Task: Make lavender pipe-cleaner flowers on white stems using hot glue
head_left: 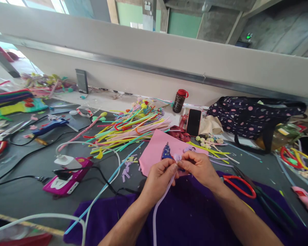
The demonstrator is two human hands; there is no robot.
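Observation:
My left hand (159,179) and my right hand (199,167) meet over a purple cloth (184,218) at the near edge of the grey table (23,191). Both pinch a lilac pipe cleaner (161,201). Its top end is curled into a small coil (178,157) between my fingertips, and its tail hangs down toward me. Just behind my hands lies a pink sheet (154,150) with a small blue glittery shape (166,151) on it.
A heap of coloured pipe cleaners (128,128) lies behind the sheet. Red-handled scissors (242,186) rest to the right. A pink power strip (66,179) with cables, a blue glue gun (50,125), a phone (193,122), a bottle (179,100) and a spotted bag (251,116) stand around.

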